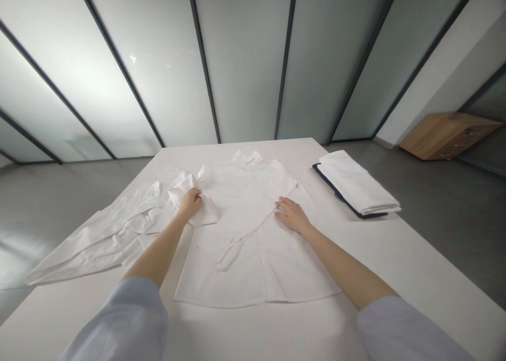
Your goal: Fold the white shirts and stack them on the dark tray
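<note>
A white collared shirt (229, 276) lies spread on the white table, its collar pointing away from me and its hem toward me. My left hand (191, 203) is closed on bunched white fabric (184, 184) at the shirt's left side; it looks like a sleeve, though the folds hide where it joins. On the right side of the shirt front rests my right hand (291, 213), palm down, with its fingers stretched out. A narrow white strip (245, 237) runs slantwise across the shirt up to those fingertips. Whether they pinch it cannot be made out.
More crumpled white cloth (114, 229) is spread along the table's left side. A folded white garment (358, 184) lies on a dark blue one (350, 208) near the right edge of the table (356, 261). Beyond stand frosted glass panels (245, 60) and a wooden cabinet (438, 134).
</note>
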`<state>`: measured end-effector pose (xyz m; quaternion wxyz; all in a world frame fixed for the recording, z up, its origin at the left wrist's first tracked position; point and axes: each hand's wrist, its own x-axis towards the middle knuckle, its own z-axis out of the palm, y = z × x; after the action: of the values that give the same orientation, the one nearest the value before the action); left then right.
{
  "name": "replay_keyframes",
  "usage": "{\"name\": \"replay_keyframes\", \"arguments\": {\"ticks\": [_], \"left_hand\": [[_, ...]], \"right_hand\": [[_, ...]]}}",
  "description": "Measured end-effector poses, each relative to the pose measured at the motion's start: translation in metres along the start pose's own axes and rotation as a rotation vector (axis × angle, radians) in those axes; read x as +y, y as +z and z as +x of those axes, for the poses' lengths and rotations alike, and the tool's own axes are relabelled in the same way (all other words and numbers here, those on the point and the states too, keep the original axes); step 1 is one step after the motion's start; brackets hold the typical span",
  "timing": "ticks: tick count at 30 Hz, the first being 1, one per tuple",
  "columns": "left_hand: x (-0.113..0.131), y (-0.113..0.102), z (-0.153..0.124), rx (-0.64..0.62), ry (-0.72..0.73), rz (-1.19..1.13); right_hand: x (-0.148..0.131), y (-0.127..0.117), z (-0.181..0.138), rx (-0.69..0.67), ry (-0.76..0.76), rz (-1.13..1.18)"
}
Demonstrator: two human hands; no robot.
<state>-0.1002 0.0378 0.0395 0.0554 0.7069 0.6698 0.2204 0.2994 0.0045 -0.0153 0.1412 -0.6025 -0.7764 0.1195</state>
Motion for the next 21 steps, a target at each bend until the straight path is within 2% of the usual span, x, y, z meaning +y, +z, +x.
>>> {"name": "replay_keyframes", "arguments": {"ticks": [3, 5, 7, 10, 12, 13, 15, 18, 21], "left_hand": [[0.015, -0.021, 0.011, 0.108, -0.098, -0.175], [0.037, -0.03, 0.016, 0.144, -0.061, -0.244], [0.068, -0.031, 0.017, 0.121, 0.046, -0.285], [0.119, -0.016, 0.011, -0.028, 0.252, -0.305], [0.145, -0.002, 0.004, -0.095, 0.399, -0.296], [0.154, 0.004, -0.001, -0.071, 0.449, -0.292], [0.158, 0.013, -0.009, 0.039, 0.486, -0.27], [0.14, 0.021, -0.021, 0.184, 0.453, -0.186], [0.108, 0.03, -0.029, 0.18, 0.413, -0.063]], "right_hand": [[-0.002, -0.004, 0.007, -0.02, 0.045, 0.137], [-0.013, -0.008, 0.011, -0.037, 0.019, 0.297], [-0.035, -0.01, 0.014, -0.047, -0.073, 0.496], [-0.077, -0.01, 0.019, -0.017, -0.18, 0.782], [-0.099, -0.011, 0.021, 0.051, -0.147, 0.903], [-0.105, -0.011, 0.021, 0.092, -0.106, 0.947], [-0.105, -0.014, 0.021, 0.178, 0.011, 1.044], [-0.077, -0.019, 0.015, 0.302, 0.2, 1.195], [-0.036, -0.024, 0.007, 0.394, 0.299, 1.174]]}}
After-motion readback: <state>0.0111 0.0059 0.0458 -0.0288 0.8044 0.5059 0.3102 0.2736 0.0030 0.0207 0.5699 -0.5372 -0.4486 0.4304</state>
